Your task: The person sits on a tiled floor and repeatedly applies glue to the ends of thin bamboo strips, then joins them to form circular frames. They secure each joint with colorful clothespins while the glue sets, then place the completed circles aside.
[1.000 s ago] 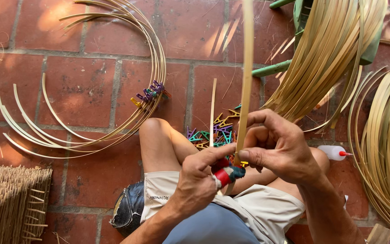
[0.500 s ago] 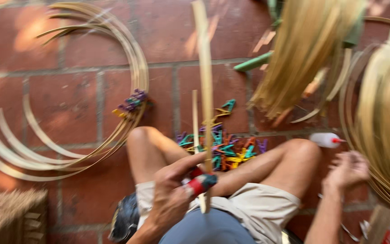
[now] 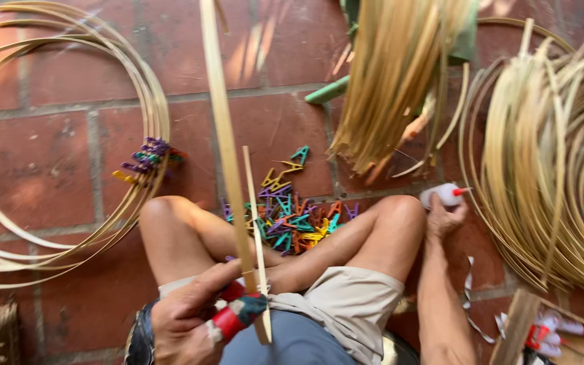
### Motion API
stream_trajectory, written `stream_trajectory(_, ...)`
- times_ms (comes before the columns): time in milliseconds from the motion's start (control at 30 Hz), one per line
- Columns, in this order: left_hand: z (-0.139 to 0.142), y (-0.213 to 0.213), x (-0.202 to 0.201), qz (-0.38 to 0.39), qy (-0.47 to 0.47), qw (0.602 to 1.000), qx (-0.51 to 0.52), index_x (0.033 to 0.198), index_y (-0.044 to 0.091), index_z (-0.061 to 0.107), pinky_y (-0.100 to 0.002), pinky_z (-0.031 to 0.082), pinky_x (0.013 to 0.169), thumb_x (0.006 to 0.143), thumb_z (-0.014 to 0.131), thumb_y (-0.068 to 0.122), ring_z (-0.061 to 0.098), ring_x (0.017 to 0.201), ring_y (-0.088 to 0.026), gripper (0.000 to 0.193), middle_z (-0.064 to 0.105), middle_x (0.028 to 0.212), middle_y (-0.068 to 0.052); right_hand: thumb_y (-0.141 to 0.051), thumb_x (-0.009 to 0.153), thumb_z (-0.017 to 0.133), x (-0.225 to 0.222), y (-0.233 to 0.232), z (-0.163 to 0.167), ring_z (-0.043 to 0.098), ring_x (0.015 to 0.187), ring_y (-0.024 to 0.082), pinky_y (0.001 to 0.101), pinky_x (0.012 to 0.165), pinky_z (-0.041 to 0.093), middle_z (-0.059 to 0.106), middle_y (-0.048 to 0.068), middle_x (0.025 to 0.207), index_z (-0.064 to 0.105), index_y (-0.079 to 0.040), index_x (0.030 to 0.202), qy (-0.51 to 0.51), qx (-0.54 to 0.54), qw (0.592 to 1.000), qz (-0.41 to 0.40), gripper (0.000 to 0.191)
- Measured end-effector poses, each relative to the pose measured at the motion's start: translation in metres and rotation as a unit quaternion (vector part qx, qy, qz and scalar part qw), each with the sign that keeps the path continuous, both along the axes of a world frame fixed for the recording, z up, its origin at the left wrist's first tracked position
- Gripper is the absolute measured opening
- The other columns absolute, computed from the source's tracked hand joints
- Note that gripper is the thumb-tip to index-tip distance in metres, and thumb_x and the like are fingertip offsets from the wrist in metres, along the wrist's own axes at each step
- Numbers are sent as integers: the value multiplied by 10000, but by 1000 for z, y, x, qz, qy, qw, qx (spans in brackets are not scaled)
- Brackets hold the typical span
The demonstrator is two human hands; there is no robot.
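While the left hand pinches two upright bamboo strips over the lap, the right hand closes on a white glue bottle on the brick floor beside the knee. With one hand holding them, the strips could slip out of line.

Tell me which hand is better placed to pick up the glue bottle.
Right. The right hand already rests on the glue bottle beside the knee, while the left hand is busy gripping the bamboo strips.

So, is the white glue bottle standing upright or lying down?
Lying down: the white glue bottle rests on the brick floor, red tip sideways, under the right hand.
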State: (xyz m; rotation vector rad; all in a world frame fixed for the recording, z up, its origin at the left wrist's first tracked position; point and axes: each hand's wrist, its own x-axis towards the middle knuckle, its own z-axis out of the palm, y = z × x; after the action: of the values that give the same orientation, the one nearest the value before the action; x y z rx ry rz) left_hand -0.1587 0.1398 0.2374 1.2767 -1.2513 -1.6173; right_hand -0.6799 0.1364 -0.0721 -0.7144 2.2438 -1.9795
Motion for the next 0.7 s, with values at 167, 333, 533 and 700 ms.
stream_trajectory(167, 2, -18, -16, 11, 18, 999, -49, 1285, -24, 708, -249, 550, 746, 807, 762, 20, 661, 807, -99, 483, 737, 882, -70, -116, 913, 881, 18, -10, 94, 668, 1118, 188, 355, 1064, 555, 664, 53, 1268, 653, 17, 1368, 67, -84, 981, 163, 525)
stream_trajectory(333, 15, -33, -9, -10, 16, 1000, -6, 1279, -15, 710, -248, 552, 652, 823, 797, 61, 638, 715, -84, 470, 705, 807, -58, -203, 902, 803, 107, 21, 256, 687, 1113, 214, 370, 1025, 530, 682, 119, 1234, 588, 5, 1374, 291, 134, 895, 310, 559)
stream_trajectory(533, 30, -34, 6, -34, 31, 999, -23, 1345, -5, 676, -236, 555, 672, 851, 772, 39, 632, 728, -69, 506, 722, 830, -57, -304, 724, 872, 201, -3, 370, 685, 1070, 220, 458, 1044, 414, 704, 105, 1190, 600, -55, 1277, 472, 113, 740, 465, 664)
stream_trajectory(700, 35, -30, 21, -50, 107, 992, -44, 1378, -29, 589, -207, 532, 777, 856, 751, -12, 613, 887, -43, 547, 698, 1049, -8, -394, 684, 881, 245, -24, 402, 683, 1054, 214, 497, 1031, 359, 714, 72, 1181, 640, -89, 1241, 548, 112, 647, 518, 679)
